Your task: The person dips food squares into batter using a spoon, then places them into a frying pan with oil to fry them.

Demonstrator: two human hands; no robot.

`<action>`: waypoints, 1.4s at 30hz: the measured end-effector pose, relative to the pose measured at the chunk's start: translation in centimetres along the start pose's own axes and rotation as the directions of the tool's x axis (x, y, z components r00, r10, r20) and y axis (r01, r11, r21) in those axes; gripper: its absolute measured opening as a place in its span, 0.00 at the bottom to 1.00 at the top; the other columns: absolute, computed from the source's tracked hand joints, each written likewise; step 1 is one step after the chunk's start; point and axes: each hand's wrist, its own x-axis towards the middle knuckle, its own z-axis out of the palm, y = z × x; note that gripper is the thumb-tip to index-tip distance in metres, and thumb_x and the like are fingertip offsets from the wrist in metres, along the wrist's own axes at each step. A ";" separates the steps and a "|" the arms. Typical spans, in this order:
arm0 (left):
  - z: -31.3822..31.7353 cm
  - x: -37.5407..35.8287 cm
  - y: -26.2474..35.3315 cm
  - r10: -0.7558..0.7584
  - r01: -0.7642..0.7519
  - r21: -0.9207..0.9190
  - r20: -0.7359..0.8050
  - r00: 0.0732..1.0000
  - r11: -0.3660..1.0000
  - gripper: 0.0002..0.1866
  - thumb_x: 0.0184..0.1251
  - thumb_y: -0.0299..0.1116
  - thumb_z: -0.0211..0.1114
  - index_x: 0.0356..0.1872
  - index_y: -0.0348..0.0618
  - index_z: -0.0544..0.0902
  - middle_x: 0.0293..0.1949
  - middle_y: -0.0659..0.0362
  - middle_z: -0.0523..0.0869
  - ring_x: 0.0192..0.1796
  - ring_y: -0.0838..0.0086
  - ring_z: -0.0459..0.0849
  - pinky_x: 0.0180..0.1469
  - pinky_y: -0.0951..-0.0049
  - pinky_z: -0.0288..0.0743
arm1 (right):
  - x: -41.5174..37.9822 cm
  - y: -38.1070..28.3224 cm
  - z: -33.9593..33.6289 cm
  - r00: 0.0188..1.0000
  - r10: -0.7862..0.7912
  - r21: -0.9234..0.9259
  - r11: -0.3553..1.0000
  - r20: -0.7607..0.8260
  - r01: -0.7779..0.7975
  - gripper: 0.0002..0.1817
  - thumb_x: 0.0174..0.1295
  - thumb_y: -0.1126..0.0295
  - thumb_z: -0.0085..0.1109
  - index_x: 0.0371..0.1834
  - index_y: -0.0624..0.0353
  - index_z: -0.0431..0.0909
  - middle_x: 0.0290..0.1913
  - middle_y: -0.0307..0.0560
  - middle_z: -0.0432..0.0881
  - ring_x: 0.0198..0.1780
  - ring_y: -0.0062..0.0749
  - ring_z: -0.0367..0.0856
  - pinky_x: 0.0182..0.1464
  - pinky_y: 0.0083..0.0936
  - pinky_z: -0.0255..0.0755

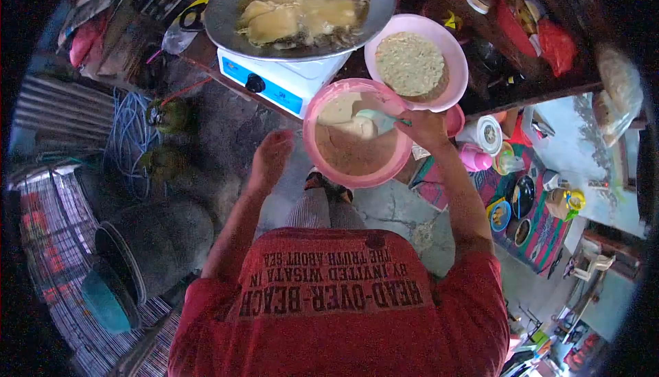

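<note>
A pink bowl [322,164] holds pale dough pieces and brown crumbs. My right hand [425,128] is at its right rim and grips a pale spoon [374,120] that reaches into the bowl. My left hand [271,156] hangs just left of the bowl with fingers curled and coated; I cannot tell whether it touches the rim. Behind the bowl a metal pan [226,13] with frying pieces in oil sits on a white and blue stove [281,82].
A pink plate [456,68] with a round crumbed patty stands right of the pan. Red bags and jars crowd the dark counter [535,82] beyond. Dishes lie on a mat at the right. A dark pot [158,240] stands at the lower left.
</note>
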 end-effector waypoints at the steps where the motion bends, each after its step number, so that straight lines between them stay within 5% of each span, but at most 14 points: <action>1: -0.3 -1.2 0.3 -0.143 0.137 -0.075 -0.083 0.986 0.988 0.12 0.60 0.29 0.54 0.44 0.37 0.72 0.43 0.58 0.77 0.46 0.77 0.73 0.48 0.78 0.67 | 0.4 -0.6 -0.7 0.990 0.040 0.113 0.992 0.136 -0.056 0.16 0.50 0.52 0.51 0.35 0.48 0.78 0.31 0.45 0.79 0.32 0.40 0.78 0.38 0.37 0.70; 7: -1.6 -5.9 -3.2 -0.337 0.346 0.003 -0.220 0.915 0.938 0.12 0.60 0.31 0.54 0.44 0.38 0.73 0.41 0.58 0.78 0.43 0.76 0.75 0.46 0.77 0.67 | 2.1 -2.4 0.9 0.972 -0.124 0.352 0.935 0.200 0.047 0.18 0.46 0.50 0.55 0.32 0.51 0.79 0.29 0.47 0.79 0.33 0.39 0.78 0.37 0.31 0.69; 15: -2.4 -10.2 -8.0 -0.260 0.311 0.128 -0.307 0.915 0.942 0.15 0.58 0.35 0.56 0.43 0.38 0.74 0.36 0.56 0.80 0.40 0.74 0.78 0.43 0.74 0.69 | 2.9 -1.5 0.7 0.903 -0.108 0.624 0.756 0.417 -0.198 0.16 0.48 0.57 0.58 0.32 0.58 0.78 0.25 0.43 0.79 0.29 0.27 0.77 0.34 0.25 0.69; 20: -2.8 -13.1 -12.0 -0.371 0.454 0.159 -0.377 0.849 0.877 0.15 0.56 0.35 0.57 0.43 0.39 0.75 0.37 0.53 0.80 0.42 0.68 0.78 0.44 0.72 0.69 | 2.9 -1.7 0.1 0.934 -0.033 0.430 0.893 0.355 -0.132 0.17 0.47 0.53 0.57 0.32 0.56 0.78 0.26 0.46 0.79 0.29 0.33 0.78 0.34 0.29 0.69; 22: -2.9 -14.0 -12.7 -0.505 0.608 0.289 -0.359 0.785 0.739 0.15 0.55 0.37 0.56 0.42 0.41 0.76 0.37 0.53 0.80 0.43 0.65 0.78 0.43 0.71 0.70 | 2.8 -2.5 0.5 0.953 -0.012 0.296 0.952 0.302 -0.082 0.19 0.47 0.51 0.56 0.31 0.54 0.79 0.27 0.48 0.79 0.29 0.37 0.78 0.35 0.32 0.70; 26: -3.3 -17.8 -21.2 -0.362 0.440 0.194 -0.336 0.869 0.877 0.13 0.54 0.35 0.56 0.39 0.41 0.76 0.36 0.52 0.80 0.42 0.64 0.78 0.43 0.70 0.70 | 3.3 -3.4 2.2 0.950 -0.030 0.374 0.923 0.310 -0.092 0.18 0.47 0.51 0.56 0.32 0.53 0.79 0.28 0.47 0.80 0.31 0.37 0.79 0.36 0.32 0.70; 32: -5.1 -23.4 -25.9 -0.487 0.428 0.648 -0.100 0.868 0.630 0.11 0.53 0.37 0.53 0.31 0.41 0.78 0.33 0.54 0.81 0.39 0.63 0.78 0.40 0.69 0.71 | 3.8 -2.3 2.4 0.926 -0.081 0.539 0.830 0.370 -0.143 0.18 0.47 0.52 0.57 0.33 0.54 0.79 0.30 0.47 0.80 0.32 0.33 0.79 0.39 0.26 0.70; 33: -5.2 -25.0 -27.1 -0.558 0.546 -0.131 -0.084 0.826 0.828 0.11 0.53 0.38 0.52 0.30 0.43 0.79 0.31 0.54 0.81 0.37 0.63 0.79 0.39 0.68 0.71 | 3.8 -1.9 2.5 0.916 -0.089 0.584 0.793 0.392 -0.173 0.18 0.48 0.53 0.57 0.33 0.55 0.79 0.31 0.46 0.80 0.32 0.32 0.79 0.39 0.25 0.69; 34: -5.2 -25.6 -27.1 -0.594 0.328 -0.824 -0.013 0.804 0.462 0.12 0.53 0.40 0.52 0.29 0.44 0.79 0.29 0.55 0.81 0.36 0.64 0.79 0.37 0.67 0.72 | 3.7 -1.5 2.4 0.916 -0.090 0.584 0.794 0.392 -0.172 0.18 0.48 0.53 0.57 0.33 0.55 0.79 0.31 0.46 0.80 0.32 0.32 0.79 0.39 0.25 0.69; 35: -5.2 -25.9 -27.2 -0.595 0.326 -0.825 -0.016 0.804 0.462 0.12 0.53 0.40 0.52 0.29 0.44 0.79 0.29 0.55 0.81 0.36 0.64 0.79 0.37 0.67 0.72 | 3.6 -1.1 2.3 0.962 -0.102 0.625 0.776 0.253 -0.082 0.16 0.48 0.55 0.57 0.34 0.55 0.79 0.31 0.46 0.80 0.33 0.33 0.78 0.38 0.25 0.70; 36: -5.3 -26.3 -26.2 -0.627 0.603 -0.190 -0.108 0.772 0.775 0.11 0.54 0.40 0.52 0.28 0.45 0.79 0.29 0.55 0.81 0.36 0.65 0.79 0.37 0.67 0.72 | 3.5 -1.0 2.3 0.988 -0.110 0.654 0.757 0.110 0.012 0.15 0.48 0.57 0.57 0.34 0.55 0.79 0.32 0.45 0.80 0.33 0.34 0.78 0.38 0.26 0.70; 37: -5.5 -26.5 -24.9 -0.592 0.593 0.547 -0.205 0.780 0.591 0.11 0.54 0.39 0.52 0.28 0.46 0.80 0.29 0.55 0.81 0.35 0.67 0.79 0.37 0.67 0.72 | 3.3 -1.7 1.1 0.987 -0.116 0.654 0.756 0.109 0.017 0.15 0.48 0.57 0.57 0.34 0.55 0.79 0.32 0.45 0.80 0.33 0.34 0.78 0.38 0.26 0.70; 40: -4.6 -25.5 -19.9 -0.758 0.813 0.257 -0.297 0.581 0.522 0.12 0.55 0.41 0.53 0.30 0.46 0.80 0.30 0.54 0.81 0.38 0.68 0.79 0.39 0.66 0.72 | 1.2 -4.7 -2.3 0.975 -0.003 0.344 0.935 -0.222 0.081 0.11 0.48 0.61 0.59 0.33 0.52 0.79 0.29 0.44 0.79 0.31 0.35 0.78 0.36 0.26 0.70; 42: -6.0 -26.3 -24.3 -0.645 0.638 0.547 -0.216 0.733 0.542 0.12 0.56 0.41 0.53 0.33 0.47 0.80 0.33 0.54 0.81 0.39 0.67 0.79 0.40 0.67 0.71 | 0.5 -5.3 -2.4 0.935 -0.253 -0.075 0.968 -0.249 0.241 0.11 0.47 0.62 0.59 0.34 0.51 0.79 0.31 0.43 0.80 0.30 0.38 0.78 0.34 0.29 0.71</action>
